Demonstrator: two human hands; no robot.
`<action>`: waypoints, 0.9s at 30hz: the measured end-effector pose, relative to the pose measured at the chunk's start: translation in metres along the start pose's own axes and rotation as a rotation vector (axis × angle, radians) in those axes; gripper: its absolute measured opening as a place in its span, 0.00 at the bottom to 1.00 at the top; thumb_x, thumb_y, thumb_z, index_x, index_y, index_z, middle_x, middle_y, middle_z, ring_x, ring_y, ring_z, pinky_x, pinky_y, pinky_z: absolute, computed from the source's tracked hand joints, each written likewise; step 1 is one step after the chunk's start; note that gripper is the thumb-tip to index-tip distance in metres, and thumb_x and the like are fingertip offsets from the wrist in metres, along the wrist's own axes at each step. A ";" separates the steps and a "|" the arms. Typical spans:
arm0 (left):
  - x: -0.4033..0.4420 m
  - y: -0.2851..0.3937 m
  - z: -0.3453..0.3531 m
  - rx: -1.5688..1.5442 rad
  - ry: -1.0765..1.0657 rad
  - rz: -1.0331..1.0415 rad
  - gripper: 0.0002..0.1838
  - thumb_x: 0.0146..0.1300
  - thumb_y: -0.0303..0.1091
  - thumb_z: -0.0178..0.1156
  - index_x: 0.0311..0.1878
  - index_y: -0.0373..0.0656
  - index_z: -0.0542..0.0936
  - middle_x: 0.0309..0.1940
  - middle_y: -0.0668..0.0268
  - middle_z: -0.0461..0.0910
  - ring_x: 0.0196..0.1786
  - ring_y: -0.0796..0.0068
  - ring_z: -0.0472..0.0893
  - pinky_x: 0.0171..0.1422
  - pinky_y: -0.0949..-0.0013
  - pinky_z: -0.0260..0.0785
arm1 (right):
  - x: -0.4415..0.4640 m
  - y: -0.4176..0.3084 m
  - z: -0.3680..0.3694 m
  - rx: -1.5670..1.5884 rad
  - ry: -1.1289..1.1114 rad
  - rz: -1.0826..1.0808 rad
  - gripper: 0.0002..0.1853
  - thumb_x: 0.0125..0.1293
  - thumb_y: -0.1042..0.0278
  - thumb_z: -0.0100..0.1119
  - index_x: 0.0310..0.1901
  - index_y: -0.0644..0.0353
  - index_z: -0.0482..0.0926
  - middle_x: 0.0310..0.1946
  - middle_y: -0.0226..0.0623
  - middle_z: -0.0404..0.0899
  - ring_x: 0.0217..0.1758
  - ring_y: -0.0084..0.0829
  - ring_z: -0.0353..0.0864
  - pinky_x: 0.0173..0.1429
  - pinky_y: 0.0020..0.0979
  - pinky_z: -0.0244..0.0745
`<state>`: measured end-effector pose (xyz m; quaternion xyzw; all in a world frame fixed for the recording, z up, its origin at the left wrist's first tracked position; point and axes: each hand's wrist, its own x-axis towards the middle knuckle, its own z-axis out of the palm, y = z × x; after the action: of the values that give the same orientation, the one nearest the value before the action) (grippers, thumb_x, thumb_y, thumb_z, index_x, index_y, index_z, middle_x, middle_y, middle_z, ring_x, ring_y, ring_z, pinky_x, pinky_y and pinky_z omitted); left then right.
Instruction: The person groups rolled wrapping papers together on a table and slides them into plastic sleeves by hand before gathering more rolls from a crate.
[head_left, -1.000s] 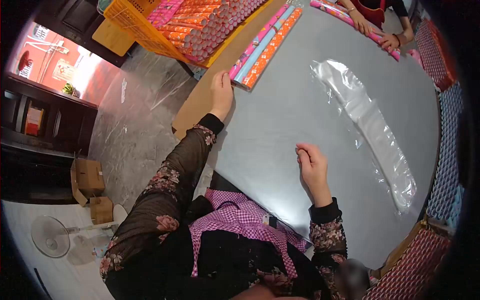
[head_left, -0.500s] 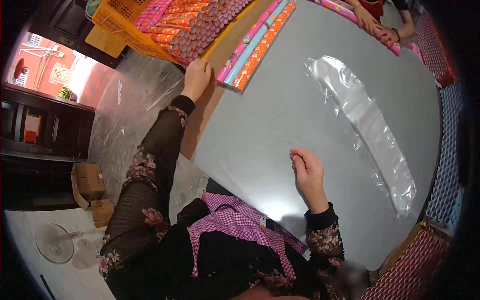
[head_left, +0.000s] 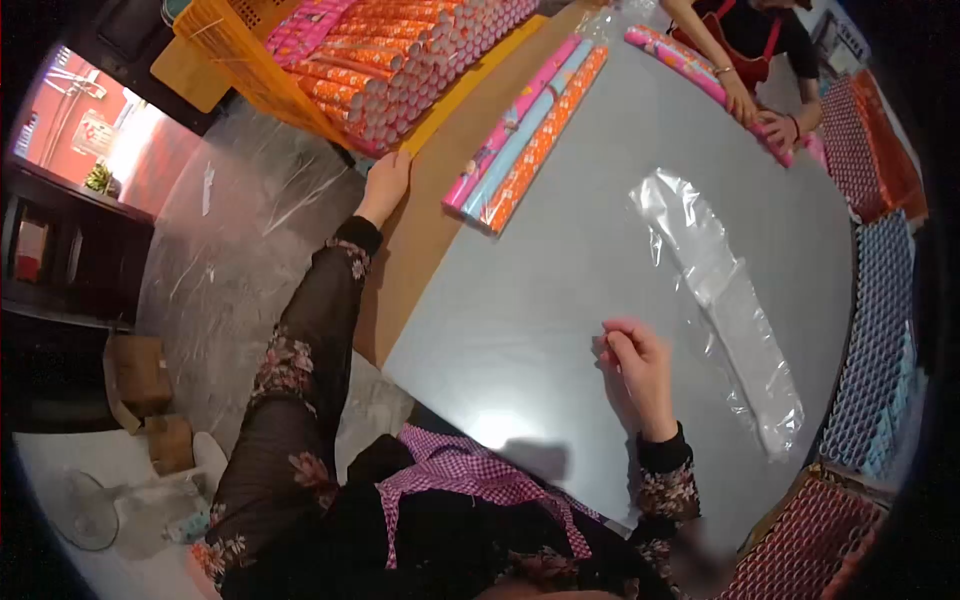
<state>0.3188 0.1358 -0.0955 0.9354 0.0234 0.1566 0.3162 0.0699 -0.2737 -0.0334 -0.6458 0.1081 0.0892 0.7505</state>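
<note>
My left hand (head_left: 387, 187) is at the near corner of the orange plastic crate (head_left: 225, 65), its fingers curled over the end of the yellow rim (head_left: 455, 85). Rolls of patterned wrapping paper (head_left: 375, 85) fill that crate. Over the grey tabletop (head_left: 520, 310), my right hand (head_left: 640, 372) has its fingers curled in and the thumb against them, with nothing visible in it. A long clear plastic sleeve (head_left: 735, 310) lies flat to its right. Three rolls, pink, light blue and orange, lie side by side as a bundle (head_left: 530, 135) near the table's left edge.
Across the table a co-worker's hands (head_left: 760, 115) press on a pink roll (head_left: 690, 70). Stacked rolls, blue-ended (head_left: 870, 300) and red-ended (head_left: 810, 540), line the right side. Cardboard boxes (head_left: 142, 375) and a fan (head_left: 85, 510) are at the lower left.
The view has shifted, so the sleeve and my right hand appear lower. A wider brown strip shows between crate and bundle. Both my hands keep much the same pose.
</note>
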 end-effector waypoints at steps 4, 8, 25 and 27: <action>0.000 -0.001 0.004 -0.029 0.074 -0.167 0.26 0.73 0.50 0.45 0.45 0.34 0.82 0.44 0.43 0.82 0.52 0.40 0.79 0.56 0.50 0.68 | 0.056 -0.046 0.034 -0.304 -0.060 -0.232 0.09 0.68 0.75 0.58 0.46 0.68 0.83 0.33 0.34 0.83 0.34 0.21 0.80 0.40 0.23 0.75; -0.005 0.006 -0.002 -0.056 0.118 -0.181 0.26 0.73 0.49 0.45 0.43 0.33 0.82 0.42 0.42 0.82 0.50 0.41 0.80 0.55 0.50 0.69 | 0.128 -0.074 0.096 -0.379 -0.216 -0.471 0.10 0.68 0.72 0.58 0.46 0.68 0.83 0.37 0.35 0.84 0.39 0.23 0.82 0.46 0.25 0.76; -0.004 0.009 0.007 -0.110 0.204 -0.128 0.21 0.71 0.40 0.49 0.56 0.32 0.77 0.49 0.41 0.80 0.55 0.40 0.77 0.60 0.49 0.68 | 0.356 -0.031 0.292 -0.670 -0.164 -0.604 0.09 0.53 0.66 0.66 0.33 0.61 0.87 0.32 0.46 0.86 0.40 0.44 0.85 0.48 0.40 0.79; -0.004 0.010 0.004 -0.152 0.180 -0.117 0.22 0.71 0.39 0.49 0.59 0.32 0.75 0.54 0.41 0.77 0.58 0.42 0.76 0.62 0.50 0.67 | 0.361 -0.029 0.300 -0.716 -0.106 -0.550 0.09 0.51 0.66 0.67 0.33 0.60 0.88 0.33 0.47 0.85 0.40 0.45 0.86 0.48 0.40 0.79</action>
<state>0.3158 0.1248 -0.0940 0.8880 0.0941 0.2228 0.3912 0.4387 0.0166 -0.0633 -0.8639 -0.1435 -0.0489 0.4802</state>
